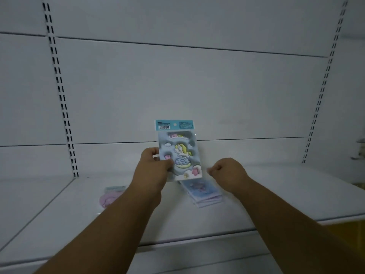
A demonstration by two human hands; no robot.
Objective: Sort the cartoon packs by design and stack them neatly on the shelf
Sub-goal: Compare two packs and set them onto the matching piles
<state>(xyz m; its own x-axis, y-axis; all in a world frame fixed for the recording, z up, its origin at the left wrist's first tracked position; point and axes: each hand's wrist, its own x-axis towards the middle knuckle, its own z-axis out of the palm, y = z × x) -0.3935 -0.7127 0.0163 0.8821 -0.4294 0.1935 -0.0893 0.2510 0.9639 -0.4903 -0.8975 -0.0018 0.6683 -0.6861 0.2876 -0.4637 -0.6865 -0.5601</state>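
Above the white shelf (pixel 59 214), left hand (pixel 156 167) pinches glossy rectangular unicorn pack (pixel 178 153); right hand (pixel 227 172) curled, empty.

Pale grey-white back panel (pixel 187 91) filling most of the bkgd, dimly lit, crossed by thin dark horizontal seams (pixel 177 45) at upper, mid and lower levels. Two white slotted uprights w/ paired dark slots: L upright (pixel 59 91) leaning from top L down toward centre, R upright (pixel 324 84) mirroring it at the far side. Yellow patch (pixel 351 232) at bottom R corner; small blurred object (pixel 359 149) at R edge, too unclear to identify.
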